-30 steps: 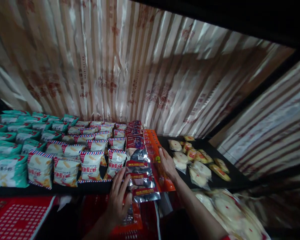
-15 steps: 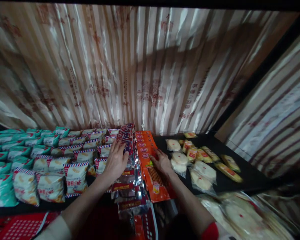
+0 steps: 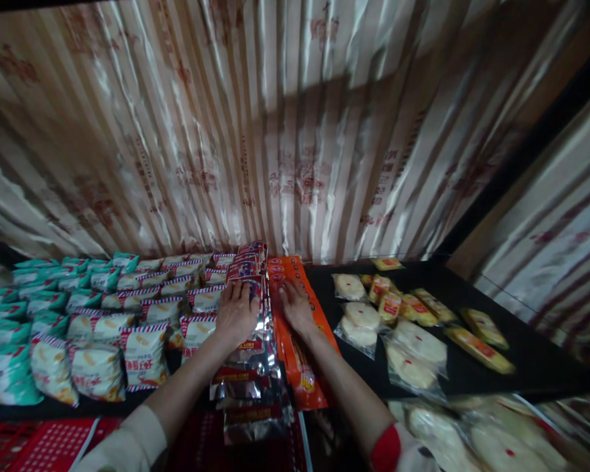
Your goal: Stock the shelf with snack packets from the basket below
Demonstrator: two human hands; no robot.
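My left hand (image 3: 236, 313) lies flat with fingers outstretched on a row of overlapping dark red and silver snack packets (image 3: 246, 373), which runs from the back of the shelf past its front edge. Beside it, my right hand (image 3: 295, 307) rests on orange snack packets (image 3: 307, 278) laid in a similar overlapping row, its fingers extended near their left edge. Small white bags with red and blue striped tops (image 3: 145, 354) stand just left of my left hand. What lies under my palms is hidden.
Teal bags (image 3: 12, 377) fill the far left. Round white flatbreads in clear bags (image 3: 361, 318) and yellow packets (image 3: 479, 347) lie on the black shelf (image 3: 531, 341) at right. More bagged flatbreads (image 3: 504, 439) sit lower right. A red basket (image 3: 44, 442) is below; a striped sheet (image 3: 295, 131) hangs behind.
My right hand has slid away from me and left along the orange packets. My left hand stays on the dark red packets. The view has shifted slightly.
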